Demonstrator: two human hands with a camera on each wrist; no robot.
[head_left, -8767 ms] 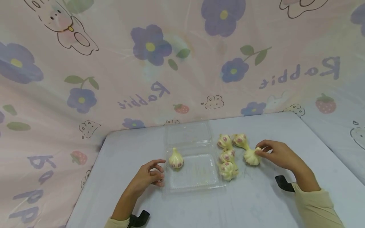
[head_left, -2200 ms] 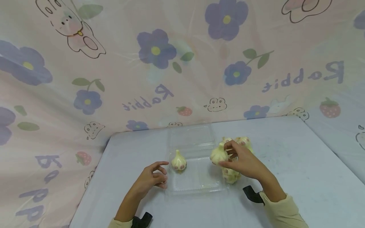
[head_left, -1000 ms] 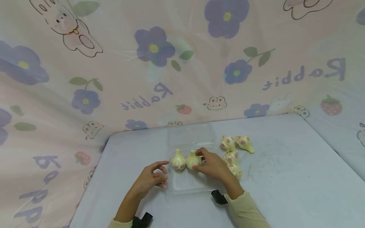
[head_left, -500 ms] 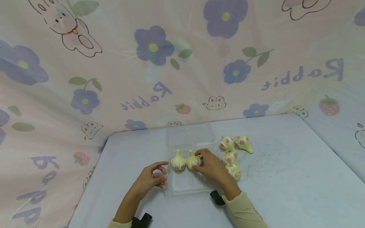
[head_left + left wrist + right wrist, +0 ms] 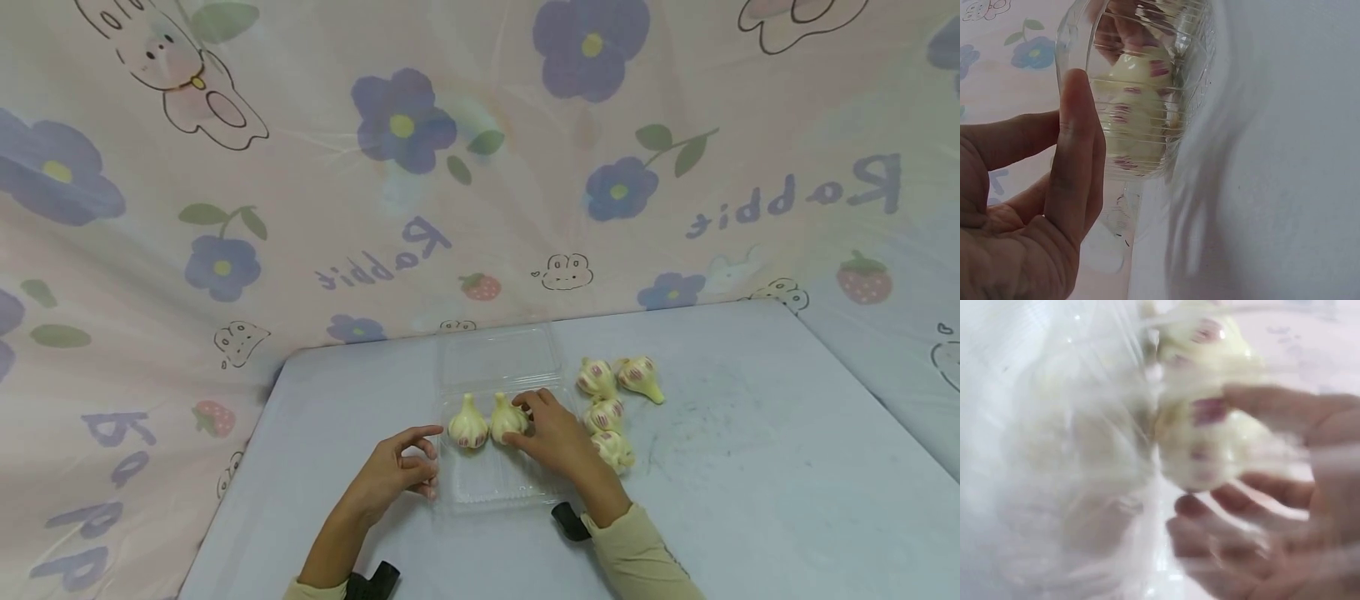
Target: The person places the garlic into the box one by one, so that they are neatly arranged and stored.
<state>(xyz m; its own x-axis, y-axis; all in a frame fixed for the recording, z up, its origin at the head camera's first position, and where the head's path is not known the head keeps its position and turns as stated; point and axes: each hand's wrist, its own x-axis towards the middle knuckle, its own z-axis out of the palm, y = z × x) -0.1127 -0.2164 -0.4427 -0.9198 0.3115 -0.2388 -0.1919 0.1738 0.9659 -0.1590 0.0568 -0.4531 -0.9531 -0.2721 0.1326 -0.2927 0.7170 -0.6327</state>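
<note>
A clear plastic clamshell box lies open on the table with its lid folded back. One garlic bulb stands upright in its back left corner, stem up. Right beside it a second garlic bulb stands inside the box, and my right hand holds it between thumb and fingers. In the right wrist view this garlic bulb shows through the box's clear wall. My left hand is at the box's left side, fingers loosely bent and fingertips right at the wall; it holds nothing.
Several more garlic bulbs lie clustered on the white table, just right of the box. A printed cloth hangs behind the table. Each wrist carries a black camera mount.
My right hand has picked up the garlic bulb from the far right of the cluster and carried it left into the box. Over the last second it has barely moved; my left hand stays put.
</note>
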